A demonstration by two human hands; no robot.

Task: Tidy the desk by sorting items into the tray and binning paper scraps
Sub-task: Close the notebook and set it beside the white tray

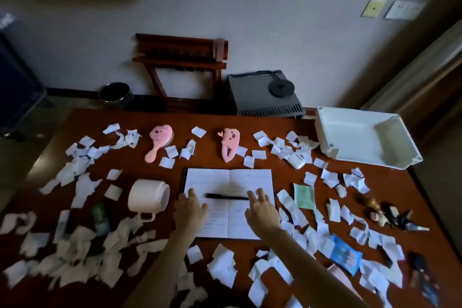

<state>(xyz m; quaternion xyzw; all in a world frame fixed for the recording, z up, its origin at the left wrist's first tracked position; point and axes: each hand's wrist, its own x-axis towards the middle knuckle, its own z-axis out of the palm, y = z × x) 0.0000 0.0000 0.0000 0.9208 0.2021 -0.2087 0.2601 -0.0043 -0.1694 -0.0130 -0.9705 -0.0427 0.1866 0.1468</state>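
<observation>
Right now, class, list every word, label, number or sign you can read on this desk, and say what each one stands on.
No text here can be read.
Open notebook: handwritten lines, too small and blurred to read.
Green printed slip: print too small to read.
Blue packet: markings blurred.
Green bottle: label blurred and dim.
</observation>
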